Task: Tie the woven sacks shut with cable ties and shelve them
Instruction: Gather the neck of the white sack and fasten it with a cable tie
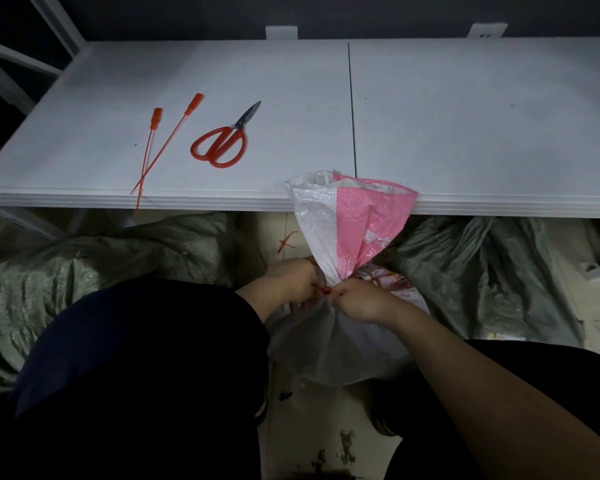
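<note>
White shelf board (222,81) spanning the upper half of the view, made of two panels meeting at a dark seam right of centre; its front edge runs across the middle of the frame. Below it, on the floor, two grey-green woven sacks: one at left (84,271), partly behind the person's dark-clothed knee, and one at right (482,271), under the shelf edge. Between them, a white-and-pink woven sack (347,230) standing on the floor in front of the person; its gathered neck is pinched at the hands, and the loose mouth fans upward so that its rim overlaps the shelf's front edge. The sack's white body bulges below the hands. Left hand (288,278) closed at the left side of the neck; right hand (357,301) closed at the right side, the two nearly touching. A small red piece of a cable tie (325,290) shows between them at the neck; which fingers pinch it cannot be told. On the shelf, left of the seam: red-handled scissors (222,142), blades closed and pointing up-right; just beside them at left, two spare red cable ties (163,147), crossed near their tails, which overhang the shelf edge.
</note>
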